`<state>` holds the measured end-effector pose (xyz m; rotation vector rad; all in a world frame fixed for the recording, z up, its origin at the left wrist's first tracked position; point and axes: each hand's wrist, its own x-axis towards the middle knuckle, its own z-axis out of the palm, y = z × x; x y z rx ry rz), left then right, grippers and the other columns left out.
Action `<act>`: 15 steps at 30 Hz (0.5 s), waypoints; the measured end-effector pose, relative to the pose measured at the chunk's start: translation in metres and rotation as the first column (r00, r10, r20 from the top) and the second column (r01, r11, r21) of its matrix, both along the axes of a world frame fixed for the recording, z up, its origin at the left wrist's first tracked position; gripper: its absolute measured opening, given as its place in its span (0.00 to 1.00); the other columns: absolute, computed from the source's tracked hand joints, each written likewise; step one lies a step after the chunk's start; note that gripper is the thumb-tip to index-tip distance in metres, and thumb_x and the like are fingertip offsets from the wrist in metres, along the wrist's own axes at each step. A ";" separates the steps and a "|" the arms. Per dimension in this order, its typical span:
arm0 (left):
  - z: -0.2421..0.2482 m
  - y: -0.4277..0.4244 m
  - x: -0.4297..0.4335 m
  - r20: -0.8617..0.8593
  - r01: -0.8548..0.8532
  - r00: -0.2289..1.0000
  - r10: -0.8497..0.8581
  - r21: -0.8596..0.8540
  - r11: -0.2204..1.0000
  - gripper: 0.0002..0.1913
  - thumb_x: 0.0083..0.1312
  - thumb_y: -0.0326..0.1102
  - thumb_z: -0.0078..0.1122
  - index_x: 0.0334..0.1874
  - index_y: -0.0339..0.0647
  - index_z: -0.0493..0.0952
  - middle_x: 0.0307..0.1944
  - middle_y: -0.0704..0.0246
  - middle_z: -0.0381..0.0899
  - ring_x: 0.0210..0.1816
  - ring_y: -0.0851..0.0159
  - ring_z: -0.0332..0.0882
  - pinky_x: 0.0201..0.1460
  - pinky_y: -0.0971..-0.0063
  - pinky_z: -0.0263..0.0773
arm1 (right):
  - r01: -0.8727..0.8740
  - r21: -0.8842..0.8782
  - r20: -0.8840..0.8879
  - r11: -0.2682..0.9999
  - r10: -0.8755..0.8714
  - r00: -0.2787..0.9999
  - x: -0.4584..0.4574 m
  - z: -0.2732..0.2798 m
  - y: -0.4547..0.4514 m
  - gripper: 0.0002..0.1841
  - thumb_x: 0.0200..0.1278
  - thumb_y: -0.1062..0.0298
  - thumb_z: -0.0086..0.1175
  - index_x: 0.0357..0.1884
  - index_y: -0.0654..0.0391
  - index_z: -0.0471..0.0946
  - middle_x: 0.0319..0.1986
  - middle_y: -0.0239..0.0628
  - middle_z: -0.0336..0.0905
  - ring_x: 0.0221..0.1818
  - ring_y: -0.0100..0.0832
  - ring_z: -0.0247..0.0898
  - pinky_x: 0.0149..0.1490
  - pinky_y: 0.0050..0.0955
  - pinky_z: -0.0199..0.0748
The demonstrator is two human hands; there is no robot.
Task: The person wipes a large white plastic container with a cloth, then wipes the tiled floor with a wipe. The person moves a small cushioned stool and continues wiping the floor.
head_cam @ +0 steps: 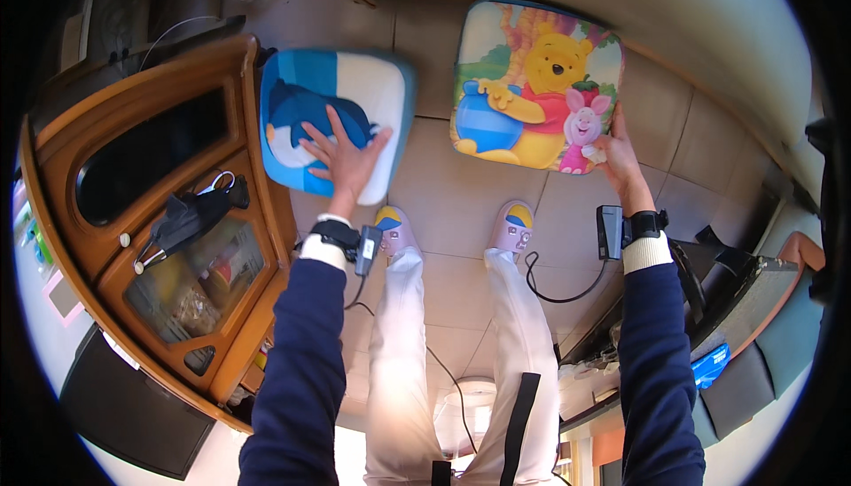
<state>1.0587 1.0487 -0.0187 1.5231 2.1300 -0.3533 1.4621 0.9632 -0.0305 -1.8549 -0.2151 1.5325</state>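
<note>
My left hand (346, 160) lies with fingers spread over the top of a blue-and-white square cushioned stool or box (365, 80), which has a dark blue penguin-like picture. To its right is a second square padded piece (492, 114), printed with a yellow bear, a blue honey pot and a pink piglet. My right hand (621, 154) grips this piece at its lower right edge, thumb on the printed face and fingers at the side. A small crumpled white scrap (594, 153), perhaps tissue, shows by the thumb. The undersides of both pieces are hidden.
A wooden cabinet (269, 173) with glass panels stands close on the left, a black face mask (193, 220) hanging from its knobs. Beige tiles (459, 220) cover the floor. A black cable (442, 366) runs near my legs. Dark furniture (738, 300) stands at right.
</note>
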 end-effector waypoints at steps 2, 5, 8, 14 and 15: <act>0.009 -0.028 0.002 -0.047 0.000 0.999 -0.003 -0.061 0.998 0.60 0.49 0.72 0.59 0.76 0.58 0.32 0.73 0.50 0.14 0.72 0.39 0.08 0.62 0.28 0.20 | -0.021 0.019 -0.049 1.000 0.022 0.999 -0.002 -0.002 -0.002 0.50 0.47 0.86 0.41 0.75 0.47 0.38 0.67 0.39 0.55 0.64 0.38 0.60 0.58 0.28 0.66; 0.022 -0.069 0.008 -0.073 -0.047 0.997 0.039 -0.117 0.992 0.60 0.49 0.69 0.62 0.76 0.58 0.33 0.73 0.49 0.13 0.71 0.38 0.09 0.62 0.27 0.22 | -0.055 0.007 -0.108 0.998 0.056 0.993 -0.001 0.003 -0.002 0.50 0.49 0.85 0.42 0.75 0.47 0.35 0.68 0.40 0.54 0.63 0.39 0.62 0.56 0.30 0.69; 0.016 -0.100 0.023 0.049 -0.071 0.996 0.078 -0.136 0.988 0.61 0.47 0.70 0.64 0.75 0.58 0.33 0.72 0.48 0.13 0.71 0.38 0.08 0.62 0.27 0.23 | -0.047 -0.017 -0.093 0.999 0.046 0.995 -0.001 0.006 0.000 0.50 0.51 0.85 0.42 0.75 0.46 0.32 0.68 0.41 0.53 0.62 0.39 0.63 0.54 0.30 0.71; 0.021 -0.144 0.054 -0.031 -0.171 0.985 0.168 -0.172 0.970 0.61 0.47 0.72 0.61 0.76 0.57 0.34 0.72 0.48 0.11 0.69 0.37 0.04 0.61 0.27 0.15 | -0.015 0.001 -0.220 1.000 0.014 0.975 -0.009 0.002 0.006 0.51 0.49 0.89 0.40 0.75 0.47 0.31 0.69 0.42 0.52 0.64 0.40 0.61 0.58 0.30 0.68; 0.029 -0.148 0.060 -0.033 -0.173 0.985 0.170 -0.171 0.970 0.61 0.47 0.72 0.62 0.76 0.57 0.34 0.72 0.48 0.11 0.69 0.36 0.04 0.61 0.27 0.15 | -0.034 0.022 -0.228 0.999 0.038 0.973 -0.009 0.004 0.007 0.51 0.49 0.90 0.40 0.75 0.47 0.32 0.68 0.42 0.53 0.64 0.39 0.60 0.59 0.29 0.66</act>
